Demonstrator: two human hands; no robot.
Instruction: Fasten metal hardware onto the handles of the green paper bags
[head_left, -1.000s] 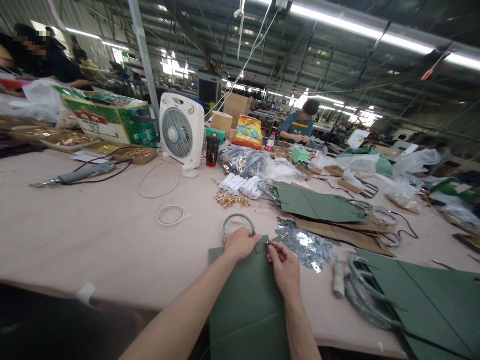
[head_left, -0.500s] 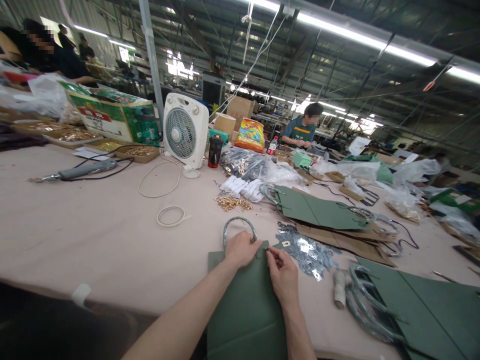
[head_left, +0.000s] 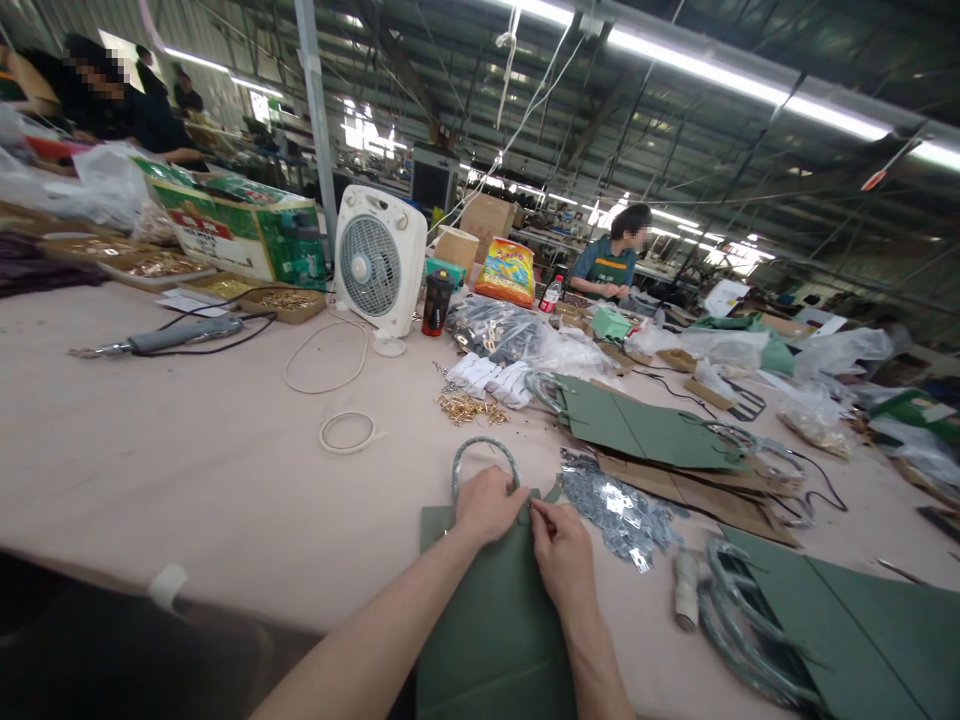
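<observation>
A dark green handbag [head_left: 491, 640] lies before me at the table's front edge, its wrapped loop handle [head_left: 486, 442] pointing away. My left hand [head_left: 487, 508] is closed on the bag's top edge beside the handle, thumb toward the right. Close by, my right hand [head_left: 562, 545] pinches at the same edge, thumb and forefinger together. A tiny glint shows at those fingertips, too small to name. Behind them a short green strap [head_left: 553, 493] sticks out. Flat silver metal plates [head_left: 619, 505] are heaped just past my right hand.
More green bags [head_left: 652, 425] lie on brown sheets at right, others [head_left: 862, 600] nearer me. A pile of gold hardware [head_left: 472, 409], a tape roll [head_left: 347, 432], a fan [head_left: 379, 260], a grey corded tool [head_left: 161, 337] and a tumbler [head_left: 436, 302] stand around. A co-worker [head_left: 611, 255] is across the table.
The gold-coloured piece at the strap's end, visible earlier, no longer shows. My right fingertips have shifted slightly toward the left hand. The view has turned a little left; the co-worker's head has turned.
</observation>
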